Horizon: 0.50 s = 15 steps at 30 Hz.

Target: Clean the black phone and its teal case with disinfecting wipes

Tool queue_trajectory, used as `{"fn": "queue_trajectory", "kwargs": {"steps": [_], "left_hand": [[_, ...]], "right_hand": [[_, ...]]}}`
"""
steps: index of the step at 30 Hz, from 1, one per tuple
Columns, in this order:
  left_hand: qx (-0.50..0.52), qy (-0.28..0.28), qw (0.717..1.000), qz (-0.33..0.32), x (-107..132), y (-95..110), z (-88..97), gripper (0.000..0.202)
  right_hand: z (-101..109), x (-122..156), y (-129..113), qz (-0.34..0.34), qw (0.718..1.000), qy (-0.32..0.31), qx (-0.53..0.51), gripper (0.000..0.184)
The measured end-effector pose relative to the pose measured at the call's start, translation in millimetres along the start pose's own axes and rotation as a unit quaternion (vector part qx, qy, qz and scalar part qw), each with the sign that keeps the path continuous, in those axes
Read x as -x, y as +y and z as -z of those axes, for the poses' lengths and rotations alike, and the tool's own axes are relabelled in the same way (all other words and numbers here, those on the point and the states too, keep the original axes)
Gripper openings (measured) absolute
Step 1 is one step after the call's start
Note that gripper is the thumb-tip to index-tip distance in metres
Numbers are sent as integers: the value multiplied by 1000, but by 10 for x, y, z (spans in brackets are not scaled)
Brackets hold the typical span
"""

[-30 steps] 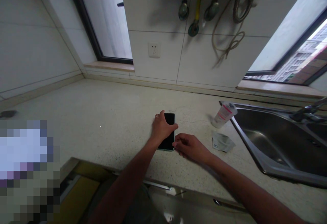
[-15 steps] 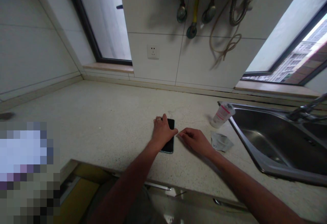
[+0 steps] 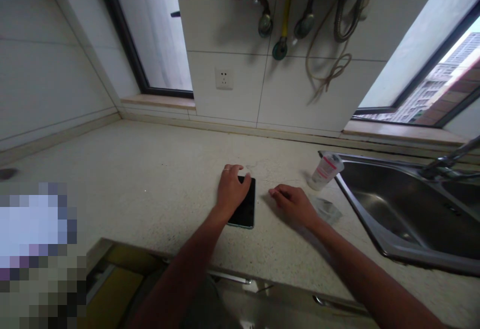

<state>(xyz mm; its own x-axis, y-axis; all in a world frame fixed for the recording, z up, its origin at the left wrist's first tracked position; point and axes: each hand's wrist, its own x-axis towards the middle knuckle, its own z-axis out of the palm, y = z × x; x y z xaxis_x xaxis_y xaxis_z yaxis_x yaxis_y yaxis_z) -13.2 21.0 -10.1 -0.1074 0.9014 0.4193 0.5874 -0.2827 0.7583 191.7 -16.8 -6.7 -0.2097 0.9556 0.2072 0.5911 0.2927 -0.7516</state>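
Note:
A dark-screened smartphone [image 3: 247, 209] lies flat on the pale countertop [image 3: 180, 169]. My left hand [image 3: 230, 189] lies over its left side, a ring on one finger. The thumb is over the upper part of the screen and stands apart from the other fingers, which curve past the phone's upper left corner. To the right of the phone, my right hand [image 3: 290, 200] is closed in a pinch just above the counter. Whatever is between its fingertips, if anything, is too small to make out. A crumpled greyish packet [image 3: 328, 210] lies behind my right wrist, partly hidden.
A clear plastic cup [image 3: 325, 171] with pink print leans at the rim of the steel sink [image 3: 378, 239] on the right. A wall socket [image 3: 224, 78], hoses and valves are on the tiled wall. An open drawer [image 3: 120, 289] is below the counter at left.
My left hand has slid left, its thumb leaving the phone's right edge for the upper screen. My right hand has drawn away to the right, covering more of the packet. The phone stays put.

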Motion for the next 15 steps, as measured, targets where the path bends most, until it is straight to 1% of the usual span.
{"fn": "queue_trajectory", "kwargs": {"steps": [1,2,4,6,8,9,11,13,15], "left_hand": [[-11,-5,1000,4,-28,-29,60,13],[-27,-21,999,17,-53,-71,126,12],[-59,-67,995,51,-88,-186,266,17],[-110,-105,986,73,-96,-305,395,23],[-143,-135,979,57,-79,-391,488,21],[-157,-147,976,44,-64,-415,516,21],[-194,-174,965,14,-26,-429,531,21],[-248,-193,949,-14,7,-413,509,20],[-284,-202,937,-19,25,-394,478,20]], "right_hand": [[55,-13,11,-2,1000,27,1,48],[106,-24,22,-5,999,54,-1,52],[177,-44,51,-13,996,91,-8,56],[175,-59,88,-28,994,101,-20,58],[97,-74,131,-47,994,90,-37,58],[41,-81,152,-60,994,73,-50,58],[-70,-96,188,-64,994,66,-52,57],[-142,-108,212,-58,994,68,-59,57],[-162,-113,224,-59,992,79,-74,56]]}}
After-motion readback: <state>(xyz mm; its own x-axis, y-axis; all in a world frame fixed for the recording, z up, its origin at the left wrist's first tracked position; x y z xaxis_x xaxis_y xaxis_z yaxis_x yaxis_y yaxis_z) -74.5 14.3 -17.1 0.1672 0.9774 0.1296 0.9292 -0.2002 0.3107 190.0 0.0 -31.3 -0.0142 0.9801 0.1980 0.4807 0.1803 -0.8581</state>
